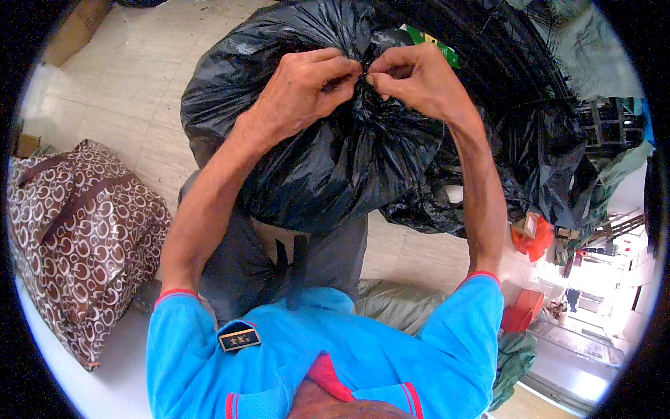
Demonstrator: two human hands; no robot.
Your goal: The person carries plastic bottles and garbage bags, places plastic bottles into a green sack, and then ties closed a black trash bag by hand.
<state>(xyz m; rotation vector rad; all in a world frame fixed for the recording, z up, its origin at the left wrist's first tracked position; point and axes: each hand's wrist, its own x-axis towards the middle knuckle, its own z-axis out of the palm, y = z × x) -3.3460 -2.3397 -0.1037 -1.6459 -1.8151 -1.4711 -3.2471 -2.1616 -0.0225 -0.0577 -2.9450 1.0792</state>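
A large, full black plastic bag (314,167) stands in front of my knees, its top gathered into a twisted neck with creases fanning out. At that neck my left hand (307,84) is closed in a pinch, fingertips on the gathered plastic. Facing it from the other side, my right hand (422,80) also pinches, thumb and forefinger nearly touching the left fingertips. A small dark bit shows between the two pinches; whether it is bag plastic or a tie, I cannot tell.
A brown patterned carry bag (91,237) sits on the tiled floor (132,91) at left. More black plastic (502,140) and black crates (611,126) are heaped at right. Further right are a red bag (534,237) and a red container (523,311). A cardboard box (73,31) lies top left.
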